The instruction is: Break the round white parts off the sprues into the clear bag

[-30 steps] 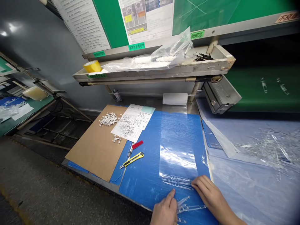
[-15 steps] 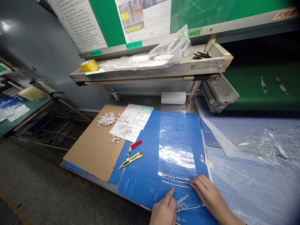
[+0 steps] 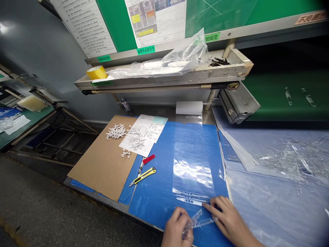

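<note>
Two slim clear plastic pieces [image 3: 192, 199] with pointed ends and round holes midway lie side by side at the near end of a clear film sheet [image 3: 192, 171]. My right hand [image 3: 227, 216] is beside their right ends, its index finger stretched out to the nearer piece and its fingers apart. Below them, my left hand [image 3: 178, 228] has its fingers curled on loose clear plastic pieces [image 3: 196, 218], somewhat blurred. One of these reaches right, toward my right thumb. A blue mat [image 3: 151, 202] lies under everything.
A yellow utility knife [image 3: 142, 176] and a red-handled tool [image 3: 148, 159] lie to the left. Small white parts [image 3: 115, 131] sit on brown cardboard [image 3: 102, 168] and printed paper [image 3: 149, 128]. A film roll [image 3: 189, 107] is behind; clear pieces [image 3: 295, 156] are heaped right. A shelf [image 3: 164, 80] overhangs.
My left hand has gone from pointing with its index finger to curling round the loose clear pieces. My right fingers have shifted slightly toward me along the nearer laid piece.
</note>
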Demonstrator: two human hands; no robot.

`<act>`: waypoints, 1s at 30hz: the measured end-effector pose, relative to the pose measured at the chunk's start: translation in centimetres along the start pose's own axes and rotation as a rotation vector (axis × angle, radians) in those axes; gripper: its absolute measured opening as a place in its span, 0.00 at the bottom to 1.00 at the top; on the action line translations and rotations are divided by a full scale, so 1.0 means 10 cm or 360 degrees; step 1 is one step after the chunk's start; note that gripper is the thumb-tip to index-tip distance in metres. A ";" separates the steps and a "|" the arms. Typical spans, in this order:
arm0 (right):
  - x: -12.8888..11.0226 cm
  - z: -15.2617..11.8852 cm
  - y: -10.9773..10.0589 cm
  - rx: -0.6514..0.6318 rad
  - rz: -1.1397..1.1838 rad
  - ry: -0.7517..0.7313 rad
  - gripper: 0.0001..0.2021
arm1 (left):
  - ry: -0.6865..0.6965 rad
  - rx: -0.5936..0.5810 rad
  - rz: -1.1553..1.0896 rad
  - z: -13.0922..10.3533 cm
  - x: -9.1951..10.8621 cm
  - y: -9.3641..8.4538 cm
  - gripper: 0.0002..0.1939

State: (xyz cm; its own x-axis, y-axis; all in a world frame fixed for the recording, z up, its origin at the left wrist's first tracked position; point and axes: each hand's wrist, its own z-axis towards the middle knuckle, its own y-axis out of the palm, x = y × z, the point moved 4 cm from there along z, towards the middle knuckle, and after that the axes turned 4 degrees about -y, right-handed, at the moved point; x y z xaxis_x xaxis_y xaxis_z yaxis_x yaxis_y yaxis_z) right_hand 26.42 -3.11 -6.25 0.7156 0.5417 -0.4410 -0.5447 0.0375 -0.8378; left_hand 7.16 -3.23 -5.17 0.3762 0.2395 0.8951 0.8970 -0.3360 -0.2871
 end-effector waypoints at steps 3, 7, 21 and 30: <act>0.00 -0.02 0.01 -0.0010 -0.0015 0.0014 0.13 | -0.0199 0.0174 -0.0488 0.04 0.06 -0.12 0.07; 0.04 -0.02 0.04 0.0016 -0.0033 0.0068 0.16 | -0.0458 0.0231 -0.0832 0.09 0.05 -0.23 0.16; 0.01 0.08 -0.12 0.0320 0.0076 0.0348 0.15 | -0.0640 0.0295 -0.1600 0.28 0.21 -0.30 0.18; -0.01 0.15 -0.22 0.0373 0.0176 0.0467 0.13 | -0.0515 0.0213 -0.1657 0.39 0.17 -0.24 0.14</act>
State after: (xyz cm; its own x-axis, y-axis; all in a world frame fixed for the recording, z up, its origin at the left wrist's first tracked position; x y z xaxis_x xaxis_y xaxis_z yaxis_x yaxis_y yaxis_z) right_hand 26.89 -1.94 -3.88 0.7231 0.2913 -0.6264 -0.6865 0.2018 -0.6986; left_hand 6.58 1.49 -4.29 -0.5540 0.5829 0.5944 0.8213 0.2662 0.5045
